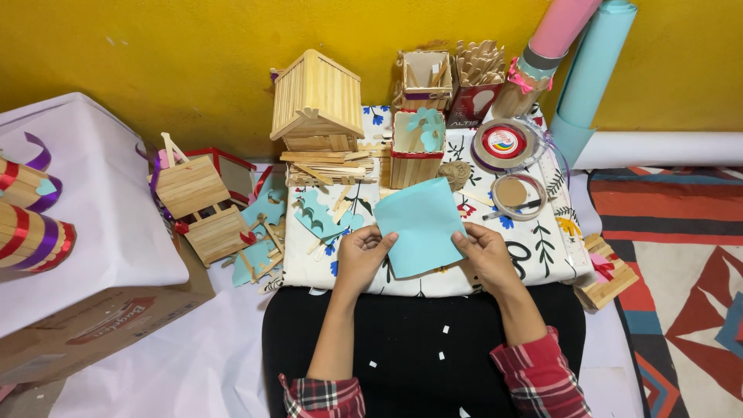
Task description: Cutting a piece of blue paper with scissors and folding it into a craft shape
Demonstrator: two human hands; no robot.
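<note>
A light blue paper sheet (422, 224) is held flat over a floral cloth (534, 248) spread on a low board. My left hand (362, 255) pinches its lower left edge. My right hand (486, 255) grips its right edge. Both sleeves are red plaid. Behind the sheet stands a small stick box (416, 151) with blue paper shapes on it, and blue scalloped paper cutouts (319, 217) lie to the left.
A wooden stick house (317, 101) stands at the back by the yellow wall. Stick containers (426, 77), tape rolls (505, 143), rolled pink and blue paper (588, 62), stick crafts (201, 205), a cardboard box (93, 325) and a patterned rug (681, 255) surround the board.
</note>
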